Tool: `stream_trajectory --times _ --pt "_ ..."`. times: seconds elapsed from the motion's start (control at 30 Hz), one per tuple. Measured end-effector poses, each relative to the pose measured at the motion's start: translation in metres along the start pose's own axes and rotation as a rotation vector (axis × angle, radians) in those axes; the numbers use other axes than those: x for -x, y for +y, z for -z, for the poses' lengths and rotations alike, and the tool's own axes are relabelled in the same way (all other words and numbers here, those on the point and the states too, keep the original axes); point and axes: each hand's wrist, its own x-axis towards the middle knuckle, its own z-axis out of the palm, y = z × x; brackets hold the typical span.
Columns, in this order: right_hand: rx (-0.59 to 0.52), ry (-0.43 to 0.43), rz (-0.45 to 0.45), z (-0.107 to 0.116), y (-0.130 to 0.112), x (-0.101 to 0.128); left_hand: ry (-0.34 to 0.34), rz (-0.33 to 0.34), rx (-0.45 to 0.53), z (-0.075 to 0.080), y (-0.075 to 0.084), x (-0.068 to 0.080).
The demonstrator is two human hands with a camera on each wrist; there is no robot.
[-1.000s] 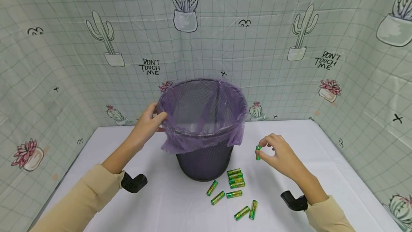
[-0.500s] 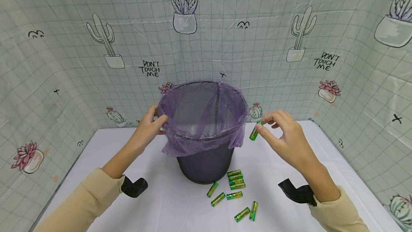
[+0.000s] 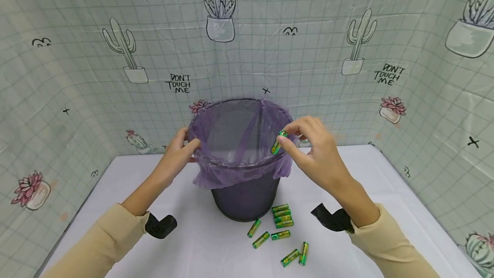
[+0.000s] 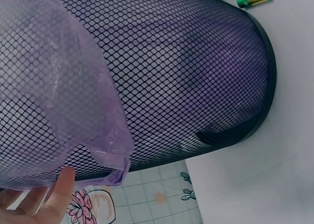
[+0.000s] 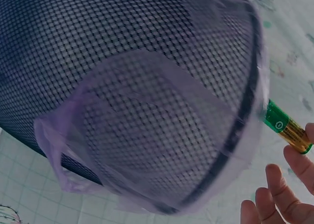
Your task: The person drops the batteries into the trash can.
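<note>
Our right hand (image 3: pixel 314 151) pinches a green-and-gold cylindrical battery (image 3: pixel 278 142) between thumb and fingertips (image 5: pixel 294 157), holding it tilted at the right rim of the black wire-mesh wastebasket (image 3: pixel 244 158), over its thin purple plastic liner (image 3: pixel 231 143). Our left hand (image 3: pixel 175 154) grips the opposite rim, fingers curled over the liner's edge. Below our right fingers, nine more green-and-gold batteries (image 3: pixel 278 231) lie scattered on the white table (image 3: pixel 200 248) just before the basket's base.

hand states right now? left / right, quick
Left hand: grips the rim of the mesh bin, over the purple liner.
Right hand: pinches a green battery at the bin's rim.
</note>
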Motion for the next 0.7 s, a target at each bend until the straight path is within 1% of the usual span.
stream_trajectory --times 0.13,0.4,0.7 --pt "0.024 -0.054 -0.015 -0.008 0.003 0.003 -0.003 0.001 -0.009 -0.001 -0.001 0.000" --pt "0.064 -0.094 -0.032 -0.011 0.007 0.007 -0.003 0.006 -0.036 -0.001 0.000 0.001" --pt "0.075 -0.080 -0.015 -0.014 0.013 0.012 0.013 0.015 -0.048 -0.003 -0.001 0.000"
